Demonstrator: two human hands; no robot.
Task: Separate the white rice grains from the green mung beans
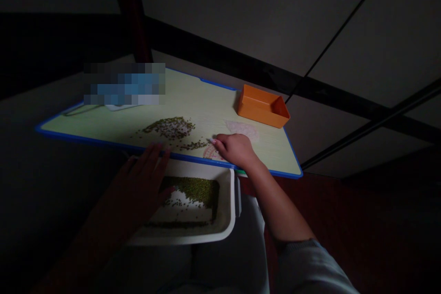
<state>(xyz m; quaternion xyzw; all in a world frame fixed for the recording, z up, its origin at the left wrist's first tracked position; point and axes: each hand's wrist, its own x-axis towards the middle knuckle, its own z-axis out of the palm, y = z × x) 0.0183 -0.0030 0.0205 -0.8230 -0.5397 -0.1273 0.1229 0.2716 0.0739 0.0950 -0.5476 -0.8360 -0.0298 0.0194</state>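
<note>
A heap of green beans mixed with white grains (172,127) lies on a pale yellow board with a blue rim (213,105). My right hand (236,147) rests on the board with thumb and forefinger pinched, just right of some scattered green beans (193,145). Whatever is between those fingertips is too small to make out. Behind that hand is a small spread of white grains (243,128). My left hand (146,179) stretches its fingers toward the board's near edge, over the left side of a white tub (229,220) that holds green beans (200,188).
An orange open box (262,117) stands at the board's back right corner. Something blurred and bluish (127,87) sits at the back left. The tub is on my lap, below the board's near edge. A pale cupboard front (241,14) rises behind.
</note>
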